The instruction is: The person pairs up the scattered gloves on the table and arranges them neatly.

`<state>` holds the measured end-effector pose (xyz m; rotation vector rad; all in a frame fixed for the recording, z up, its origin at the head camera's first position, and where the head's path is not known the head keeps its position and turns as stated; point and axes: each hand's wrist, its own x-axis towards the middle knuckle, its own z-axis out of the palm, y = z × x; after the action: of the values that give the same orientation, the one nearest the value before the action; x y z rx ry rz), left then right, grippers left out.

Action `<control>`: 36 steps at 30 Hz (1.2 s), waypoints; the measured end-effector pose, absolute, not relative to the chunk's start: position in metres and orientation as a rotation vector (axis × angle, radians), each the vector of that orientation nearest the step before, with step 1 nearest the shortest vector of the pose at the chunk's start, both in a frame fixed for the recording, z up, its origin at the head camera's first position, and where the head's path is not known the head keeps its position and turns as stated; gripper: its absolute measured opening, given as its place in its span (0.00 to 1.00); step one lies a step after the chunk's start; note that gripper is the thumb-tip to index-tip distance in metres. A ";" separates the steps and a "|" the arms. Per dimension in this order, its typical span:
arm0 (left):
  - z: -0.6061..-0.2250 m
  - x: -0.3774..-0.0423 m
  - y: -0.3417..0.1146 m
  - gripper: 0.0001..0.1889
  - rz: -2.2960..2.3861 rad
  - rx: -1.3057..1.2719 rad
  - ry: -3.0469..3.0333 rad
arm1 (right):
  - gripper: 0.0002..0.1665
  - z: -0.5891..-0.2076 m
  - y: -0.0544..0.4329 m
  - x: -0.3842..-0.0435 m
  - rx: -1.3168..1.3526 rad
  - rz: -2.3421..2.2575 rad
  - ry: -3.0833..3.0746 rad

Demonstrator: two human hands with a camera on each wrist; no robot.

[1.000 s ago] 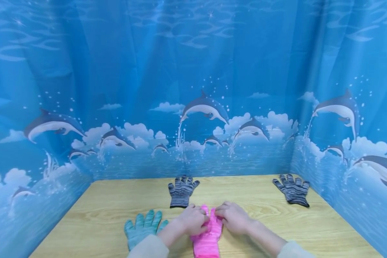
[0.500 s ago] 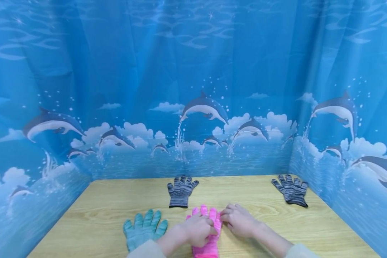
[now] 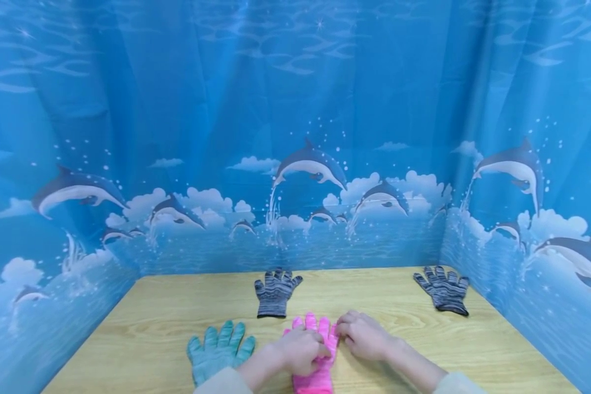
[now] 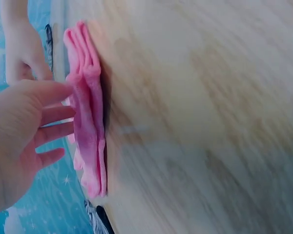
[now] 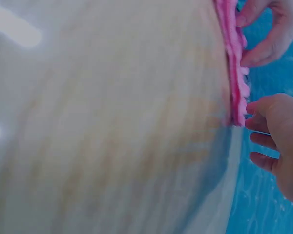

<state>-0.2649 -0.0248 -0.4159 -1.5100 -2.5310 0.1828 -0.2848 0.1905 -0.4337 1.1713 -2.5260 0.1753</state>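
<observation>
A pink knit glove [image 3: 315, 377] lies flat at the near middle of the table, fingers pointing away. Across its palm lies my left hand [image 3: 300, 350], fingers loosely bent and fingertips touching the knit; in the left wrist view they rest lightly on it. My right hand [image 3: 364, 335] pinches the glove's rightmost finger by its edge between thumb and index finger, as the right wrist view also shows at the glove's end [image 5: 239, 109]. To the left lies a green knit glove [image 3: 216, 355], spread out and partly covered by my left sleeve.
Farther back on the wooden table [image 3: 177, 298] lie two grey-and-black striped gloves, one at the middle [image 3: 274, 294] and one at the far right [image 3: 444, 290]. A blue dolphin-print curtain [image 3: 295, 109] encloses the table's back and sides.
My left hand has shifted from the glove's left fingers onto its palm, uncovering more glove fingers. My right hand has moved slightly outward to the rightmost finger, and the fingers are spread wider.
</observation>
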 end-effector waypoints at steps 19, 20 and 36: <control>-0.412 -0.325 -0.093 0.07 0.128 -0.814 -2.796 | 0.09 -0.404 0.290 -0.309 0.492 0.341 -2.642; -0.414 -0.326 -0.094 0.07 0.153 -0.799 -2.798 | 0.09 -0.403 0.296 -0.309 0.471 0.337 -2.652; -0.426 -0.337 -0.087 0.04 0.369 -0.827 -2.745 | 0.20 -0.413 0.376 -0.314 0.241 0.173 -2.834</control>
<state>-0.3374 -0.0872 -0.4255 -0.8265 -2.7451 0.3690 -0.3138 0.3757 -0.4134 0.2406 -2.8335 0.1732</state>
